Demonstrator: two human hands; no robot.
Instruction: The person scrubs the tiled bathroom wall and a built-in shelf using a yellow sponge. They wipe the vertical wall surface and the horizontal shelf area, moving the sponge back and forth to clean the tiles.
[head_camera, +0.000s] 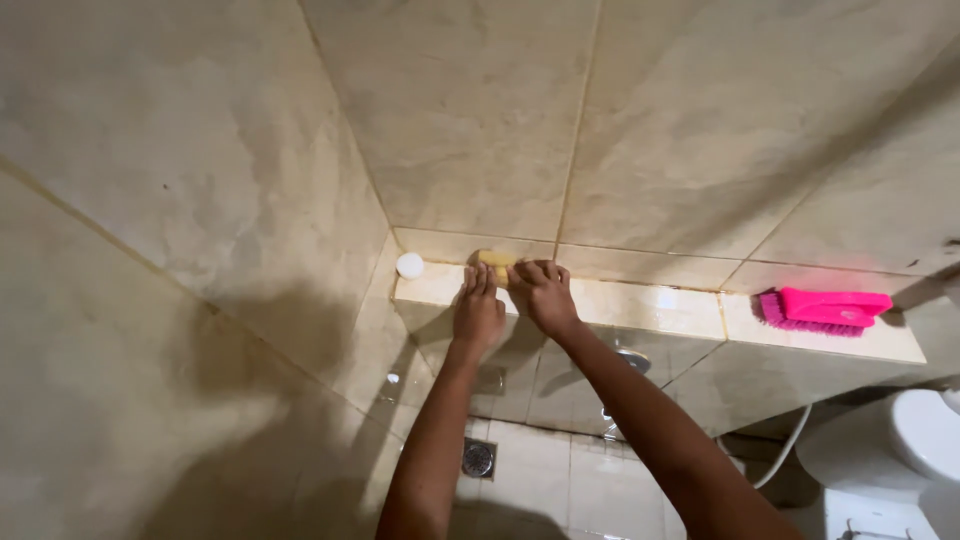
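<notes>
Pressing down side by side, both hands sit on a tiled ledge (640, 305) that runs along the bathroom wall. Left hand (478, 312) lies flat, fingers stretched fwd & together, palm on the ledge surface near its front edge; it holds nothing that shows. Right hand (541, 293) is just beside it, nearly touching, fingers curled over a yellow sponge (493, 259) that sits at the back of the ledge against the wall tiles. Only a small bit of the sponge shows past the fingertips, so the grip reads as closed on it from above, w/ knuckles raised.

White ball-shaped thing (410, 265) rests on the ledge at its left end, in the corner, a bit apart from the left hand. Pink scrub brush (825, 309) lies on its side farther right on the same ledge, well apart from both hands, bristles facing left & down.

Below the ledge: floor tiles w/ a round metal drain (478, 457) between the two forearms. White toilet (905, 445) at lower right, w/ a white hose (786, 452) curving down beside it. A metal fitting on the wall under the ledge is partly hidden by the right forearm.
</notes>
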